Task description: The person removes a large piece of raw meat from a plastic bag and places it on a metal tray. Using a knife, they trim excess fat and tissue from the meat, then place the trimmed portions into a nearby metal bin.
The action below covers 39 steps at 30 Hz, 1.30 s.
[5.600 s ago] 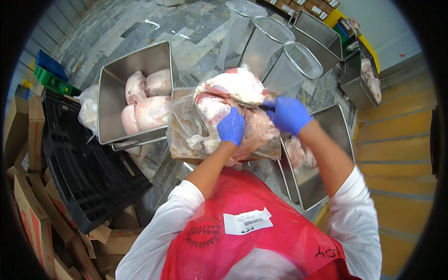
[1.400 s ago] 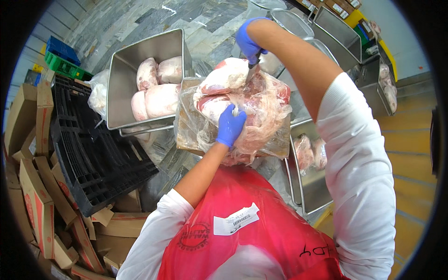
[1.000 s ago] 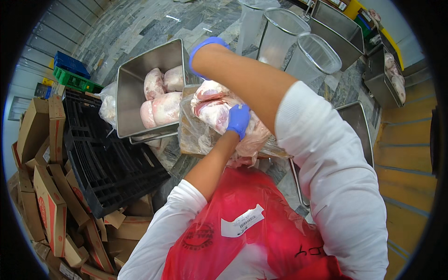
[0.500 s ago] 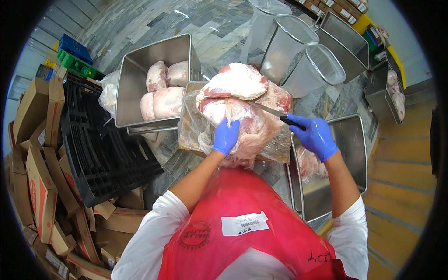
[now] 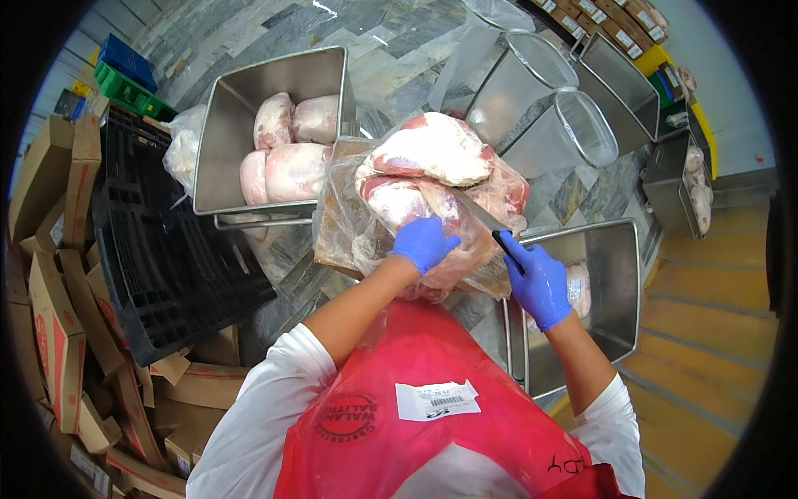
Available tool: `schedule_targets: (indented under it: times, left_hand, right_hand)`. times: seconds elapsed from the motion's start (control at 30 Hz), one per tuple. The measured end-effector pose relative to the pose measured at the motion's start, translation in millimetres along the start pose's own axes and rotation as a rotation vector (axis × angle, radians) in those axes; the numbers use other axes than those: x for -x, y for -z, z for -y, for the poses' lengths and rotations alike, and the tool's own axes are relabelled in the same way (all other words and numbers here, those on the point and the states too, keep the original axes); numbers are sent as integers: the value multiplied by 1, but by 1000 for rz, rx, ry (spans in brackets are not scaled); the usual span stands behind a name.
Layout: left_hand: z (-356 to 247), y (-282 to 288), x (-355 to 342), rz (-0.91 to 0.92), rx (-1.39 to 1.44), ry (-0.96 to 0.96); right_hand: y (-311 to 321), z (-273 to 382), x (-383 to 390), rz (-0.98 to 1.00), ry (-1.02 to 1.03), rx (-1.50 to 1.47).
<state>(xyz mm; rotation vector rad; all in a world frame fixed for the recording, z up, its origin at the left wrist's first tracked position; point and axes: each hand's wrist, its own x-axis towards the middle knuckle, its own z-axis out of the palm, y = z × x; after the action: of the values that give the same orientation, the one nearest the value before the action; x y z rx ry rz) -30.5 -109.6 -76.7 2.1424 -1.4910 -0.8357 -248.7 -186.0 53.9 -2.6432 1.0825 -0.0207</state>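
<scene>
A large pale, fatty cut of meat lies on top of other meat pieces in clear plastic wrap, on a cardboard box before me. My left hand, in a blue glove, is closed at the near side of the lower meat, gripping the loose wrap; its fingertips are partly hidden. Gloved the same, my right hand holds a knife by its black handle. The blade slants up and left, with its tip side against the meat below the top cut.
A steel bin with several wrapped meat pieces stands at the left; another steel bin is at the right. Clear plastic tubs stand at the back. Black pallets and flattened cardboard boxes crowd the left side.
My right hand has moved down and left, turning the knife to a steeper slant. My left hand has shifted slightly right along the meat. The whole view has shifted a little.
</scene>
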Motion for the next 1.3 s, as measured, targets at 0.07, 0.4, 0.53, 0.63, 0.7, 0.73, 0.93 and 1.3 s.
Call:
schedule_targets:
  times: [0.07, 0.4, 0.53, 0.63, 0.7, 0.73, 0.93, 1.3]
  left_hand:
    - [3, 3, -8, 71, 6, -10]
    - [6, -3, -8, 103, 32, -58]
    - [5, 22, 21, 310, -95, -226]
    - [32, -81, 57, 180, -113, -167]
    - [50, -122, 70, 135, 58, -217]
    - [45, -107, 80, 123, 140, -230]
    - [20, -12, 65, 96, 377, -77]
    - [-27, 11, -6, -469, 83, -264]
  right_hand:
    - [-9, 9, -4, -12, -9, 24]
    - [84, 87, -165, 389, 106, 355]
    - [101, 84, -264, 744, 73, 313]
    - [113, 109, -298, 846, 3, 412]
    - [118, 114, -312, 865, -60, 444]
    - [116, 114, -311, 886, -85, 449]
    - [105, 74, -273, 759, 139, 265]
    - [26, -129, -3, 112, -170, -545]
